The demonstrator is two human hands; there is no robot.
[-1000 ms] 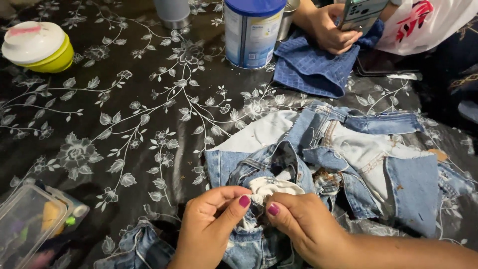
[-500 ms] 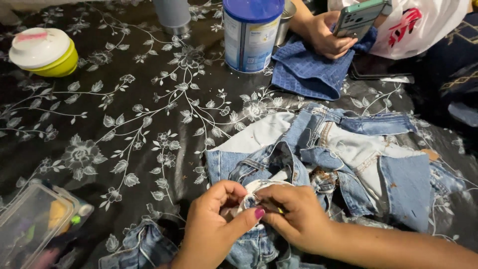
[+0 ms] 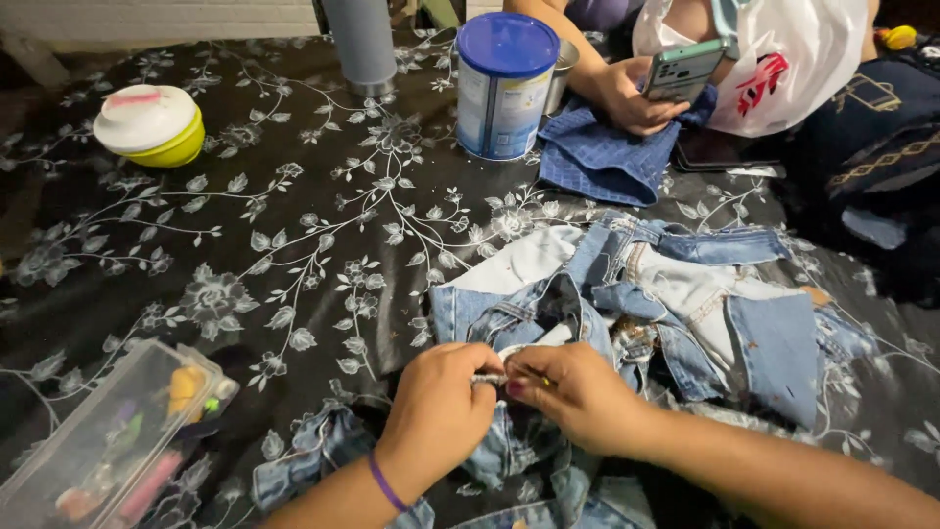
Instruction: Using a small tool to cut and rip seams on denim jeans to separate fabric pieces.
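A pile of cut light-blue denim pieces lies on the black floral tablecloth. My left hand and my right hand meet over the near part of the denim, fingertips pinched together on a small pale piece of fabric at the denim's edge. A thin, partly yellow object shows between the fingers; I cannot tell what it is. A purple band circles my left wrist.
A clear plastic box of coloured small items sits near left. A white-lidded yellow bowl, a grey cylinder and a blue-lidded tin stand at the far side. Another person's hand holds a phone over folded blue cloth.
My hands have closed tighter together over the denim, hiding most of the pale fabric. The view has tilted slightly; the other person's phone hand shifted a little.
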